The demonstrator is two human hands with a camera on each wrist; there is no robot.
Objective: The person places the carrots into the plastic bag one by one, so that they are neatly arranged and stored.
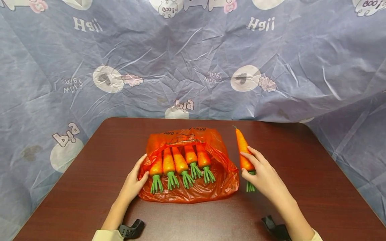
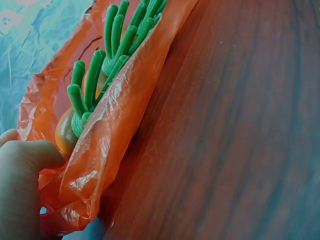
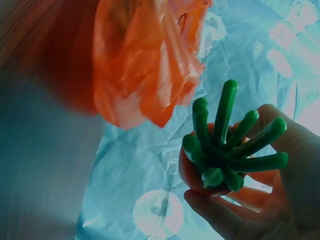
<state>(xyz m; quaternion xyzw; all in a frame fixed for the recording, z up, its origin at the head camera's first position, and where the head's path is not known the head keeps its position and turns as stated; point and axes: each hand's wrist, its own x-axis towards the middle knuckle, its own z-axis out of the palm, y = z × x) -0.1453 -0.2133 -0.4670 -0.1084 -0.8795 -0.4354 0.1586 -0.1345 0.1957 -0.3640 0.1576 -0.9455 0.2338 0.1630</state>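
A translucent orange-red plastic bag (image 1: 193,198) lies on the table with its mouth facing me. Inside it several carrots (image 1: 169,161) rest side by side, green stem ends toward me and tips under the upper layer of film. My left hand (image 1: 131,181) pinches the bag's left edge; in the left wrist view the thumb (image 2: 42,152) lies inside the rim beside the nearest carrot's top. To the right of the bag, my right hand (image 1: 266,174) holds another carrot (image 1: 242,144), tip pointing away. Its green stems (image 3: 230,145) face the right wrist camera.
The dark reddish-brown wooden table (image 1: 75,187) extends to both sides of the bag. Behind it hangs a wrinkled blue-grey printed cloth (image 1: 169,90). Black wrist straps (image 1: 132,229) are on both forearms.
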